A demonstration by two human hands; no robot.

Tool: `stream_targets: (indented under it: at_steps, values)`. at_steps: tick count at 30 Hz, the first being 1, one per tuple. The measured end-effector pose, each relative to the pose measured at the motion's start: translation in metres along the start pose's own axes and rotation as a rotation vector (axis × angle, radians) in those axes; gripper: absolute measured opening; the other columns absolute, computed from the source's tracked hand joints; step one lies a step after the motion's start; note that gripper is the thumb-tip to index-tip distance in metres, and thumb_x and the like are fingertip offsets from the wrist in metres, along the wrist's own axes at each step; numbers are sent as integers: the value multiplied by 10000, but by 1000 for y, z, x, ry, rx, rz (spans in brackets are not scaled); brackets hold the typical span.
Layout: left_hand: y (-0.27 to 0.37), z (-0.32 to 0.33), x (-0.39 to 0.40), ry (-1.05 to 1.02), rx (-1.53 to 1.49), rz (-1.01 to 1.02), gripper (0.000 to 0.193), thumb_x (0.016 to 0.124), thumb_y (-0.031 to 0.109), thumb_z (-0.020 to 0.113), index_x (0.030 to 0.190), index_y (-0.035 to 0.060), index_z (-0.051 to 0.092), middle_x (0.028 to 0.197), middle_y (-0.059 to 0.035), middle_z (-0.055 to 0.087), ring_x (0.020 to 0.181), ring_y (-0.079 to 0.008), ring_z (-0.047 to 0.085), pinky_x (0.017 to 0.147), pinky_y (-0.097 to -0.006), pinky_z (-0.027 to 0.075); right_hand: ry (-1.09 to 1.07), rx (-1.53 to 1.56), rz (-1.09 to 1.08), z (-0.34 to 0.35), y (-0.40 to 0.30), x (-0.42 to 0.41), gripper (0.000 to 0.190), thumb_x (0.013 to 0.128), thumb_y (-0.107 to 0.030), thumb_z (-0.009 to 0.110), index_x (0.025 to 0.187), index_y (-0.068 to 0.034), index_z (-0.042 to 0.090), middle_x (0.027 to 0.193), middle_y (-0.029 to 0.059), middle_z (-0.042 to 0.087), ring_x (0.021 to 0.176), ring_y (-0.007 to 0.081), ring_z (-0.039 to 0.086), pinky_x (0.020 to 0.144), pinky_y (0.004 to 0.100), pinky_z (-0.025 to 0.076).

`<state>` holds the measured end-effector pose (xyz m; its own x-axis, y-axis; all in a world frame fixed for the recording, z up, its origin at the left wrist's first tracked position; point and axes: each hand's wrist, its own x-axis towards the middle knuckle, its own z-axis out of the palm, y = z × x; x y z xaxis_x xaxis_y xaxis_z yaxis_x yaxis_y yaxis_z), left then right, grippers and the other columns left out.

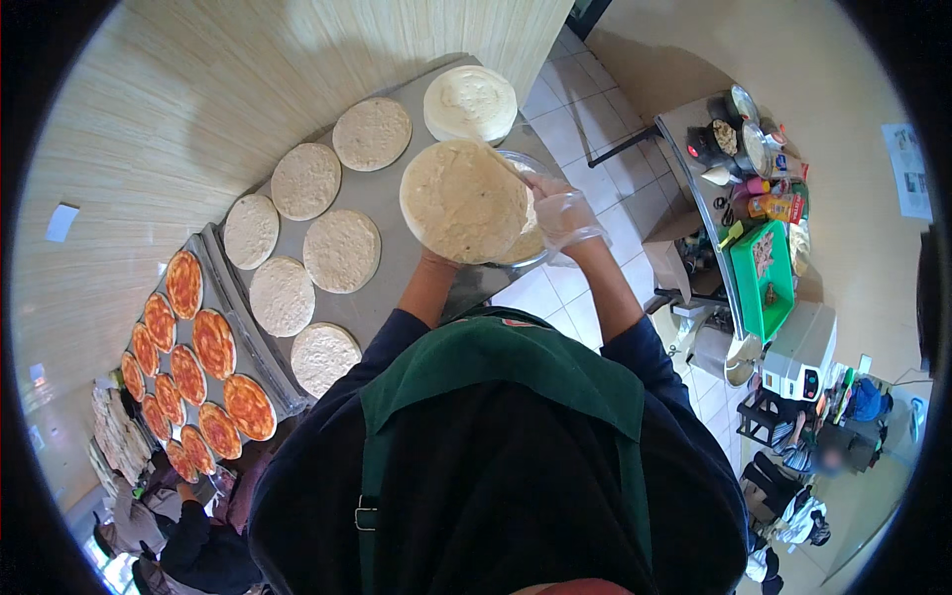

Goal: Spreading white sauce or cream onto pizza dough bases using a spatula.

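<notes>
My left hand [439, 260] supports a round flatbread base [461, 201] from below; most of that hand is hidden under it. Beige spread covers the base's top. In a clear plastic glove, my right hand [559, 212] holds a thin utensil [507, 160], perhaps a spatula, against the base's right edge. Behind them, partly hidden, is a round bowl [532, 256] of beige spread. A stack of plain flatbread bases [470, 103] lies at the table's far end. Several coated bases, one of them here [342, 251], lie on the grey table [398, 190] to the left.
Red-sauced bases [249, 407] lie on another table at the left, where other people [204, 547] are close by. A wood-patterned wall [223, 74] borders the tables. At the right, a side table bears a green tray [762, 297], pots and packets; more people are beyond.
</notes>
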<state>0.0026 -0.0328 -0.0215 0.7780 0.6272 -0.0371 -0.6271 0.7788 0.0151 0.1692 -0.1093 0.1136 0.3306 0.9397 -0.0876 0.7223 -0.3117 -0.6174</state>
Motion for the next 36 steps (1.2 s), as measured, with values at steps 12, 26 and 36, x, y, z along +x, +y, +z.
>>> stream_targets:
  at_steps: [12, 26, 36]
  values:
    - [2, -24, -3, 29, -20, -56, 586, 934, 482, 390, 1406, 138, 344, 1366, -107, 467, 1215, -325, 487, 982, -505, 434, -64, -366, 49, 21, -21, -3, 480, 851, -136, 463, 1331, -146, 450, 1025, 205, 590, 991, 322, 590, 792, 431, 501]
    - [8, -41, -4, 24, 15, 18, 650, 909, 505, 444, 1422, 130, 304, 1399, -128, 421, 1233, -333, 462, 989, -517, 423, -106, -242, -309, 15, -42, -37, 417, 881, -135, 472, 1293, -199, 501, 877, 167, 569, 790, 317, 609, 691, 411, 514]
    - [0, -38, 6, 18, 27, -1, 648, 913, 508, 431, 1424, 130, 300, 1406, -128, 412, 1240, -329, 455, 999, -508, 414, -35, -562, -89, 40, -19, -20, 499, 834, -69, 480, 1328, -139, 457, 924, 175, 566, 803, 301, 590, 697, 411, 518]
